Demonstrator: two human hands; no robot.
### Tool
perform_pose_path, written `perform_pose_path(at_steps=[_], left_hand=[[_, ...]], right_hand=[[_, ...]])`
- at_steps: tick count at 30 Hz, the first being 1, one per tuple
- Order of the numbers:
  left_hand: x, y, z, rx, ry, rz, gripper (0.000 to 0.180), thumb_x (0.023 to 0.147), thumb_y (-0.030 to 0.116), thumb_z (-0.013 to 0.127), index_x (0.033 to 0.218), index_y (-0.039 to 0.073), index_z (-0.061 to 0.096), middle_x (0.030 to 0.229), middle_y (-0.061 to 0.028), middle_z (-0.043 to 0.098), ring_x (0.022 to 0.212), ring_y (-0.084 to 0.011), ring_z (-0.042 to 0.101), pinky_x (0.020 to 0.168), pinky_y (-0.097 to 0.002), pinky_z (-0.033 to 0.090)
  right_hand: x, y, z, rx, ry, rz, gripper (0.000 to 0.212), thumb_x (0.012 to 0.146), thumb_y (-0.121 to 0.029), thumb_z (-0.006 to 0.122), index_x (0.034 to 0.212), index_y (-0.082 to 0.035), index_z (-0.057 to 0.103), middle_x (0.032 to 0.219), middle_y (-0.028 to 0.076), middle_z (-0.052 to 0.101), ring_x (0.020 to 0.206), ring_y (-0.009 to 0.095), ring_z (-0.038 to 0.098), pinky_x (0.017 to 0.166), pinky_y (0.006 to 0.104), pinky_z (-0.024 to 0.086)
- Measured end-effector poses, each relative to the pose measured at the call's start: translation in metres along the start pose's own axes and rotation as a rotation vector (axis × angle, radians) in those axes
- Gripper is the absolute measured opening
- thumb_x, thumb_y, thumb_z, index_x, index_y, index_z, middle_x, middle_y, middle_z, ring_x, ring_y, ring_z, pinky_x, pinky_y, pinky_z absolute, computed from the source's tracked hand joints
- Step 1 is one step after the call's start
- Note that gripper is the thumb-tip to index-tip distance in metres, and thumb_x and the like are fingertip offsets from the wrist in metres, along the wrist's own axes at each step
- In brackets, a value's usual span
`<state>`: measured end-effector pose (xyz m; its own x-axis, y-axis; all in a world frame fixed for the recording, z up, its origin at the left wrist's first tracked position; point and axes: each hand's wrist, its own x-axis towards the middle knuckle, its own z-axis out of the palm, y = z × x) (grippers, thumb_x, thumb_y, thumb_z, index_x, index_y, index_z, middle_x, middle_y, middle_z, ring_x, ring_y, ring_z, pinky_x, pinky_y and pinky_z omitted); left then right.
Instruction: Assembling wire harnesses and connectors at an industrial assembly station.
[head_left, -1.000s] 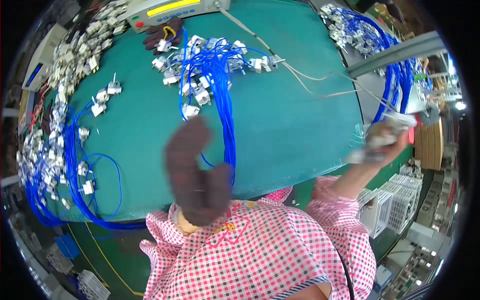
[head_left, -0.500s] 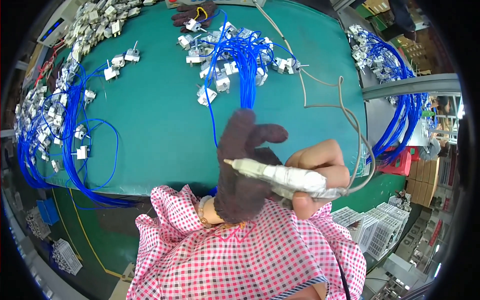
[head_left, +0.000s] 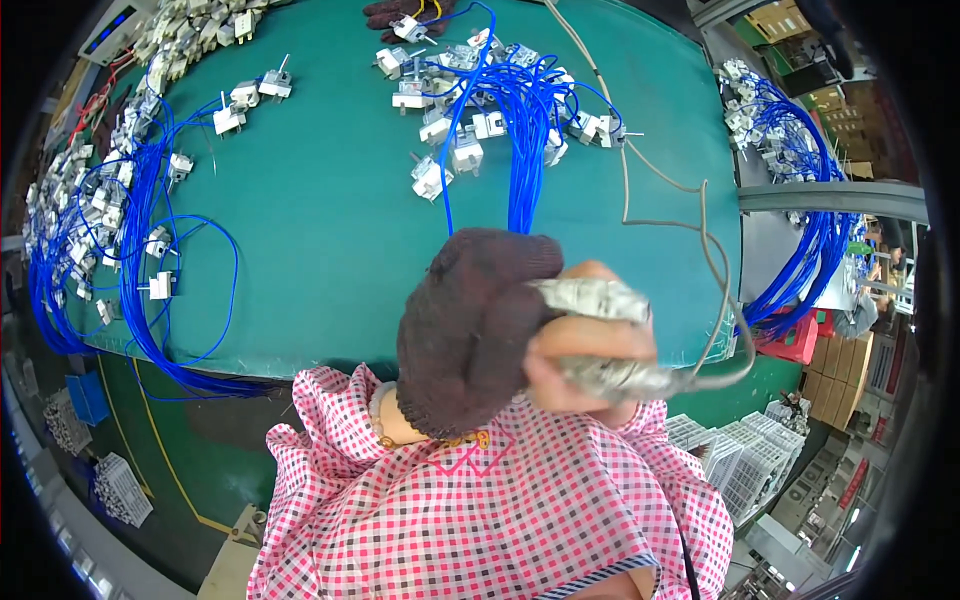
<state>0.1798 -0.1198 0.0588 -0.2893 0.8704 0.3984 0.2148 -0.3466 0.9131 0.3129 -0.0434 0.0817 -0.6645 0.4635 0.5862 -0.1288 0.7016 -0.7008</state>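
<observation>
Left hand [head_left: 470,335] has curled; white probe [head_left: 600,299] (crinkly wrapping)

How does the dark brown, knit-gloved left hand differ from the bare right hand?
The left hand wears a dark brown knit glove; the right hand is bare. The right hand grips a pale wrapped tool; any object in the left hand is hidden. Both have bent fingers.
</observation>
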Motion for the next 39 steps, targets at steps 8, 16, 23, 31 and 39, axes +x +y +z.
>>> perform_pose_path(at_steps=[8,16,23,31,39], left_hand=[[-0.016,-0.064,-0.025,-0.186,0.084,-0.522,0.04,0.092,0.028,0.051,0.121,0.0,0.051,0.109,-0.015,0.058,0.092,-0.0218,0.058,0.082,-0.0341,0.047],[0.052,-0.072,-0.015,-1.224,-0.223,-0.862,0.091,0.081,0.075,0.033,0.129,-0.003,0.043,0.118,-0.0184,0.056,0.098,-0.0242,0.06,0.091,-0.038,0.045],[0.045,-0.063,0.028,-0.663,-0.355,-0.806,0.062,0.088,0.057,0.046,0.123,0.006,0.047,0.099,-0.0041,0.061,0.081,-0.0175,0.061,0.071,-0.0331,0.05],[-0.027,-0.069,0.044,0.159,-0.303,-0.447,0.033,0.089,0.023,0.056,0.117,0.006,0.049,0.087,-0.0093,0.058,0.071,-0.02,0.059,0.063,-0.0317,0.05],[-0.018,-0.098,0.004,-0.453,-0.393,-0.699,0.044,0.093,0.027,0.052,0.129,0.004,0.042,0.112,-0.0101,0.057,0.089,-0.0218,0.062,0.079,-0.0356,0.049]], right_hand=[[-0.026,0.074,-0.034,0.848,0.456,0.597,0.02,0.057,-0.016,0.052,0.069,0.0,0.05,0.1,0.02,0.053,0.094,0.032,0.054,0.08,0.0415,0.047],[-0.04,0.136,-0.013,1.137,0.292,0.899,0.014,0.058,-0.011,0.05,0.066,0.0,0.047,0.092,0.019,0.055,0.089,0.03,0.052,0.086,0.0382,0.042],[-0.023,0.204,-0.033,1.418,0.355,0.9,0.018,0.057,-0.009,0.05,0.072,-0.001,0.046,0.077,0.012,0.05,0.076,0.027,0.049,0.075,0.0376,0.043],[0.024,0.209,-0.098,0.589,0.452,0.755,0.02,0.054,-0.007,0.048,0.07,0.005,0.054,0.076,0.014,0.057,0.068,0.024,0.051,0.071,0.0296,0.043],[0.007,0.136,-0.118,0.112,-0.098,1.049,0.025,0.065,-0.009,0.054,0.086,0.002,0.057,0.083,0.008,0.059,0.08,0.017,0.054,0.075,0.0251,0.04]])
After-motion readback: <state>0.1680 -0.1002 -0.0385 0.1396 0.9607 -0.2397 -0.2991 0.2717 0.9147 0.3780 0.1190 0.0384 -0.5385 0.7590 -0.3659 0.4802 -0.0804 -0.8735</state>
